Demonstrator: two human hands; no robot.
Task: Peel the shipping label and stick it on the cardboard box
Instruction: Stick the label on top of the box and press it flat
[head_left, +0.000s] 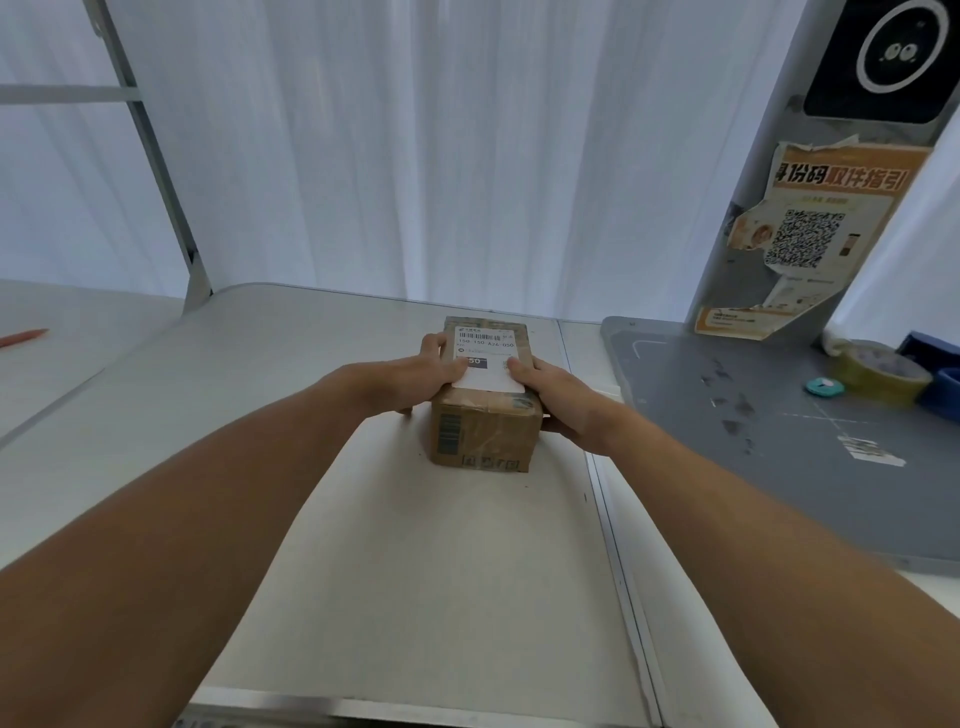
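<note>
A small brown cardboard box (485, 434) wrapped in clear tape sits on the white table (415, 545), a little beyond its middle. A white shipping label (488, 358) with a barcode and black printing lies flat on the box's top face. My left hand (415, 382) holds the box's left side, its thumb resting on the label's left edge. My right hand (558, 402) holds the right side, its thumb pressed on the label's right edge near the front corner. Both forearms reach in from the bottom of the view.
A grey mat (779, 441) lies to the right, with a tape roll (880, 371), a small teal disc (825, 387) and a blue object (940, 387) on it. A grey stand with an orange QR poster (810, 239) rises behind. An orange pen (23, 338) lies far left. White curtains hang behind.
</note>
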